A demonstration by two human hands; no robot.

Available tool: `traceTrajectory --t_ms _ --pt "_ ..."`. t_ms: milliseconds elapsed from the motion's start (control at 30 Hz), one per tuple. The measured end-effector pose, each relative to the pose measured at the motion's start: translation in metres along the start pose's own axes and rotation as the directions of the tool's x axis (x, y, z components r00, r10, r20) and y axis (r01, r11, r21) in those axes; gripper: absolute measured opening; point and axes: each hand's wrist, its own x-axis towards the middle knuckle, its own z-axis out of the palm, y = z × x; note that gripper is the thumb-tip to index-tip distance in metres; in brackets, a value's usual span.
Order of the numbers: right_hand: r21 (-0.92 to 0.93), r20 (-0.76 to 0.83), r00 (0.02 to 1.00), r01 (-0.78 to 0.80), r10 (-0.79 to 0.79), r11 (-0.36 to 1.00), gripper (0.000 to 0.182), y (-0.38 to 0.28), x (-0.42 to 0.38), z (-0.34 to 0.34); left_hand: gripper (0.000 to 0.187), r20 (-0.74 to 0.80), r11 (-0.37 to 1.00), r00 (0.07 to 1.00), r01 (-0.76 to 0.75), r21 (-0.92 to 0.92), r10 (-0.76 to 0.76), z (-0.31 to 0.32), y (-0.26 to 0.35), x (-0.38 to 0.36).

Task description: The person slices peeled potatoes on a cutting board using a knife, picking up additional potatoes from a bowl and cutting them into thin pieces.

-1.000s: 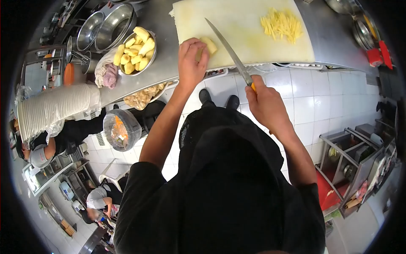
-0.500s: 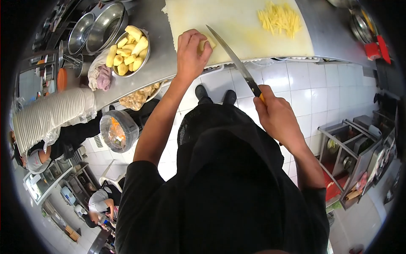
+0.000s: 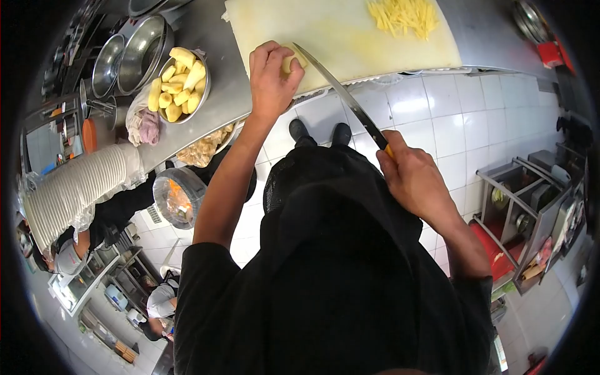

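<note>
On the board [image 3: 350,40], the left hand [image 3: 271,80], nearer, holds the piece [image 3: 298,57] at its two o'clock; the right hand [image 3: 412,172] grips the knife [image 3: 340,90], blade pointing toward ten-thirty, tip beside the piece.

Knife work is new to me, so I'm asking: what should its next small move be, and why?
Probably a downward slice with the knife through the yellow piece: the left hand holds it on the board, the blade's tip is right by it, the right hand grips the handle, and thin strips lie farther along.
</note>
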Motion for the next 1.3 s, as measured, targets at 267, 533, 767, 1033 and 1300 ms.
traceTrajectory --t_ms 267,533,767,1033,1300 --pt "-0.005 0.048 0.999 -0.009 0.009 1.000 0.030 -0.004 -0.003 -0.006 0.020 -0.002 1.000 1.000 0.017 0.008 -0.017 -0.001 0.001 0.001" --pt "-0.060 0.103 0.995 0.013 -0.007 0.998 0.018 -0.009 -0.003 -0.015 0.021 -0.011 1.000 1.000 0.016 -0.008 -0.016 0.000 -0.002 0.001" --pt "-0.078 0.113 0.992 0.058 -0.049 0.995 0.016 -0.006 0.008 -0.008 0.023 -0.007 0.998 0.999 0.036 -0.056 -0.036 -0.001 0.000 0.001" --pt "-0.005 0.087 0.992 0.089 -0.088 0.996 0.016 -0.005 0.059 0.019 0.022 -0.009 0.996 0.999 0.048 -0.075 -0.049 0.000 0.000 0.001" --pt "0.054 -0.039 0.987 0.159 -0.157 0.986 0.017 0.005 0.090 0.043 0.021 -0.021 0.998 0.999 0.041 -0.044 -0.042 0.001 0.000 -0.001"
